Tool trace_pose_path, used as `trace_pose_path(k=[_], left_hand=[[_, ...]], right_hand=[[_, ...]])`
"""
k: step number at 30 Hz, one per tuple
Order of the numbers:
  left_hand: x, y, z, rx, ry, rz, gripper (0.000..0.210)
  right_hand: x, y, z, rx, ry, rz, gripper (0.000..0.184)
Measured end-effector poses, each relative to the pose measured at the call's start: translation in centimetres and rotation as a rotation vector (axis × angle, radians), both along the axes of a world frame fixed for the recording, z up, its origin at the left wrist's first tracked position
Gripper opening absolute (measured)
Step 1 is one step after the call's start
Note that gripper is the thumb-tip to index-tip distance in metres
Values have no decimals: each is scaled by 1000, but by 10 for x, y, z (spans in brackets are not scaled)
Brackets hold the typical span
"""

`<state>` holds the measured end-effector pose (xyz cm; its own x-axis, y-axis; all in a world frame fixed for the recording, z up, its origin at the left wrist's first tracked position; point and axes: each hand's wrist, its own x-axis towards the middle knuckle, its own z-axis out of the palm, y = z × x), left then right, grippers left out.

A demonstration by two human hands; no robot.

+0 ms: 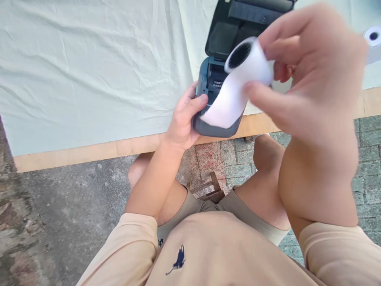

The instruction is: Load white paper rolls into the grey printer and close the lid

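A dark handheld label printer (218,131) is held at the table's near edge, its lid (220,35) swung up and its paper bay partly in view. My left hand (186,115) is closed around the printer's left side, with the thumb on the bay's rim. Above the bay, my right hand (312,75) grips a white paper roll (256,65) between thumb and fingers. The roll has a black core, and a loose strip of its paper hangs toward the printer's front. Roll and hand cover the right part of the bay.
A pale cloth (98,75) covers the table, whose wooden edge (86,153) runs in front of me. Another white roll (373,36) stands at the far right. Below are my knees, a small wooden stool (212,188) and a paved floor (369,167).
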<state>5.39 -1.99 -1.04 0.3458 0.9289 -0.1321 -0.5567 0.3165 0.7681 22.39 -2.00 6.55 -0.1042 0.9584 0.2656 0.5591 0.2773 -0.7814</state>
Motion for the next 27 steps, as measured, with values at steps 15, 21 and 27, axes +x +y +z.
trace_pose_path(k=[15, 21, 27], left_hand=[[-2, 4, 0, -80, -49, 64, 27], [-2, 4, 1, -62, -11, 62, 28], [-1, 3, 4, -59, 38, 56, 29]], right_hand=[[22, 27, -40, -78, 553, -115, 24], [25, 24, -43, -56, -250, -164, 44], [24, 14, -28, -75, -376, -240, 45]])
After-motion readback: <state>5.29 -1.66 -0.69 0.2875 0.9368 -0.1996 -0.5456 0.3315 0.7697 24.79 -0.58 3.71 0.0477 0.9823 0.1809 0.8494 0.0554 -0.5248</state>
